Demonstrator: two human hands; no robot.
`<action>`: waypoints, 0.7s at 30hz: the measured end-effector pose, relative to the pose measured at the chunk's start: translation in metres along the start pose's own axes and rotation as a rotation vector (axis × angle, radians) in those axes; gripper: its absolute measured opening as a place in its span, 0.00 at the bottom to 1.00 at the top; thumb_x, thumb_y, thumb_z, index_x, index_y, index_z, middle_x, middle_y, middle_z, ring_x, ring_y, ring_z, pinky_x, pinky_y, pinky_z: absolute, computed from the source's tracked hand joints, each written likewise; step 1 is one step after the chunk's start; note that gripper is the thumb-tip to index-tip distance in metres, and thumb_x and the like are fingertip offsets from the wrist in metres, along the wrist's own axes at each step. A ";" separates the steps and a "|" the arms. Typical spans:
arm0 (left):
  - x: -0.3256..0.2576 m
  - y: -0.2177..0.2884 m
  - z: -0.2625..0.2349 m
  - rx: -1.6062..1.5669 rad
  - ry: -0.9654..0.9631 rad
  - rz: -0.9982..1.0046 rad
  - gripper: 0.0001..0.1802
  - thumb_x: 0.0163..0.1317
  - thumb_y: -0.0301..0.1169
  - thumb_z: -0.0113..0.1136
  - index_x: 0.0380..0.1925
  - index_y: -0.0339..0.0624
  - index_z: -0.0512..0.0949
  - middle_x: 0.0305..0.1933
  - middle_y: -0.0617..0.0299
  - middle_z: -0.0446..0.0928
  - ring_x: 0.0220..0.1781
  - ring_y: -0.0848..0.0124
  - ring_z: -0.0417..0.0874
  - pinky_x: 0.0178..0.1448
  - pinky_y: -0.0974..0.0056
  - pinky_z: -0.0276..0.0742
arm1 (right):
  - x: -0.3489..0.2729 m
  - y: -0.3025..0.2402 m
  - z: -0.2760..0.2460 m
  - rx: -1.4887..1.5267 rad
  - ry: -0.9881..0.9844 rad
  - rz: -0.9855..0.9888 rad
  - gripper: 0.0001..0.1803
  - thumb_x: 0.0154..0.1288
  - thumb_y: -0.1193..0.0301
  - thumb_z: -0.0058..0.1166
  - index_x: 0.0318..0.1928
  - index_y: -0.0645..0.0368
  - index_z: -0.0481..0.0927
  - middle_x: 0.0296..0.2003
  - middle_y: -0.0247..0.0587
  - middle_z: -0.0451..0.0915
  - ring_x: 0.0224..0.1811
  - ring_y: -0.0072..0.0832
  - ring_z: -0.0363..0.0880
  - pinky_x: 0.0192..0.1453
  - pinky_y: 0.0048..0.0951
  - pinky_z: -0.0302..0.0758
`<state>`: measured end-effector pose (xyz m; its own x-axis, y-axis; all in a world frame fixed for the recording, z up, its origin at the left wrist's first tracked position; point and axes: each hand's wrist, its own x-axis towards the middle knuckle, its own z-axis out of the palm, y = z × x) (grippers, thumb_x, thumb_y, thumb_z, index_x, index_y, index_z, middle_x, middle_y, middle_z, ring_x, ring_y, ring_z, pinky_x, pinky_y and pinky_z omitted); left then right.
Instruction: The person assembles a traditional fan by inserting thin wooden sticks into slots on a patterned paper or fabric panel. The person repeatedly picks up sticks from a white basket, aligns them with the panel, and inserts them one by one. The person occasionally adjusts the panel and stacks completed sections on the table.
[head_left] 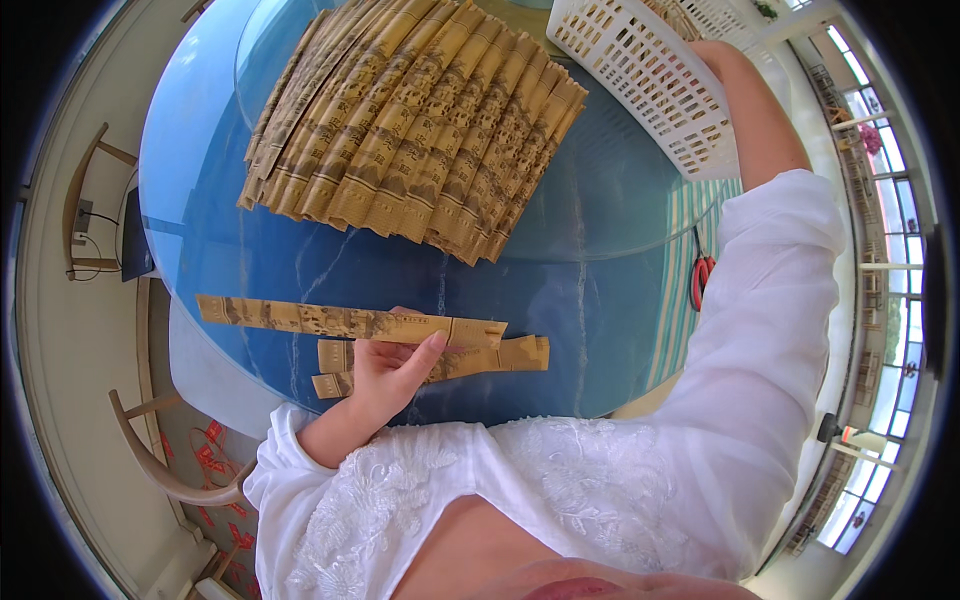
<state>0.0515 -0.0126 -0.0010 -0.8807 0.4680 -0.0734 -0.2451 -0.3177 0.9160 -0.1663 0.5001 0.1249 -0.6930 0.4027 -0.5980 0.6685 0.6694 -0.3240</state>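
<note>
My left hand (390, 372) pinches a long, narrow gold paper sleeve (330, 320), printed with dark pictures, near its right end. The sleeve lies crosswise above the near part of the blue table. Beneath it, more gold sleeves (520, 353) rest on the tabletop, partly covered by my hand. My right arm stretches far out to a white perforated plastic basket (650, 85) at the upper right. There, my right hand (712, 58) is at the basket's rim, its fingers hidden inside. Brownish items show through the basket's holes, too obscured to name.
A large fanned heap of gold printed sleeves (410, 130) covers the far middle of the round blue marbled table (530, 290). Red-handled scissors (702, 278) lie on a striped cloth (680, 300) at the right. A wooden chair (165, 470) stands at the left.
</note>
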 end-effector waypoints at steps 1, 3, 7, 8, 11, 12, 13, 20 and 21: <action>0.000 0.000 0.000 -0.005 0.005 -0.006 0.06 0.61 0.21 0.58 0.38 0.30 0.76 0.37 0.59 0.79 0.40 0.72 0.83 0.41 0.73 0.77 | 0.003 0.002 -0.001 0.000 -0.001 0.005 0.26 0.57 0.50 0.53 0.49 0.55 0.80 0.39 0.40 0.81 0.39 0.30 0.80 0.45 0.39 0.76; -0.001 -0.001 -0.002 -0.015 0.018 -0.017 0.06 0.61 0.21 0.59 0.37 0.30 0.76 0.38 0.59 0.78 0.39 0.73 0.82 0.40 0.73 0.76 | 0.007 0.007 0.002 -0.002 -0.001 0.014 0.26 0.57 0.50 0.54 0.48 0.55 0.81 0.39 0.39 0.82 0.39 0.29 0.80 0.45 0.38 0.76; 0.000 0.003 -0.004 -0.064 0.015 -0.010 0.05 0.61 0.20 0.58 0.36 0.29 0.77 0.40 0.59 0.77 0.39 0.74 0.81 0.40 0.73 0.75 | 0.020 0.009 0.002 0.000 0.005 0.016 0.25 0.57 0.51 0.54 0.47 0.55 0.81 0.38 0.39 0.82 0.38 0.29 0.80 0.44 0.37 0.76; 0.000 0.003 -0.004 -0.070 0.025 -0.011 0.05 0.61 0.20 0.58 0.36 0.29 0.77 0.39 0.60 0.77 0.39 0.74 0.81 0.41 0.73 0.75 | 0.021 0.011 0.004 0.003 0.006 0.023 0.24 0.57 0.51 0.54 0.46 0.55 0.81 0.38 0.39 0.82 0.37 0.28 0.80 0.43 0.37 0.76; 0.002 0.001 -0.006 -0.063 0.036 0.020 0.05 0.60 0.20 0.58 0.36 0.29 0.78 0.39 0.60 0.77 0.39 0.75 0.80 0.41 0.73 0.75 | 0.026 0.016 -0.002 0.007 0.016 0.030 0.23 0.57 0.51 0.55 0.45 0.55 0.82 0.37 0.39 0.82 0.36 0.28 0.80 0.42 0.36 0.75; 0.002 0.001 -0.007 -0.057 0.039 0.040 0.05 0.60 0.20 0.59 0.36 0.29 0.78 0.39 0.60 0.77 0.39 0.75 0.79 0.41 0.73 0.75 | 0.024 0.016 -0.002 0.004 0.025 0.036 0.23 0.57 0.51 0.55 0.45 0.55 0.82 0.37 0.39 0.82 0.36 0.28 0.80 0.42 0.36 0.75; 0.003 0.001 -0.008 -0.065 0.042 0.029 0.05 0.60 0.20 0.59 0.36 0.29 0.79 0.39 0.60 0.78 0.39 0.76 0.79 0.41 0.73 0.74 | 0.024 0.017 -0.003 0.006 0.032 0.039 0.23 0.57 0.52 0.55 0.45 0.55 0.82 0.37 0.38 0.82 0.36 0.28 0.80 0.42 0.35 0.75; 0.003 0.003 -0.014 0.022 0.026 -0.003 0.05 0.60 0.22 0.60 0.35 0.31 0.78 0.37 0.61 0.77 0.37 0.78 0.77 0.39 0.73 0.73 | 0.032 0.018 -0.010 0.002 0.067 0.043 0.21 0.56 0.53 0.56 0.42 0.55 0.83 0.35 0.38 0.82 0.34 0.26 0.80 0.40 0.34 0.75; 0.002 0.003 -0.015 0.044 0.018 -0.011 0.04 0.61 0.22 0.59 0.34 0.31 0.77 0.37 0.61 0.77 0.37 0.77 0.78 0.40 0.73 0.73 | 0.033 0.016 -0.011 0.000 0.072 0.043 0.21 0.56 0.53 0.56 0.42 0.55 0.83 0.35 0.38 0.83 0.34 0.26 0.80 0.39 0.33 0.75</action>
<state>0.0429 -0.0246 -0.0041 -0.8852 0.4564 -0.0899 -0.2371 -0.2763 0.9314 -0.1811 0.5312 0.1078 -0.6816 0.4747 -0.5569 0.6978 0.6506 -0.2995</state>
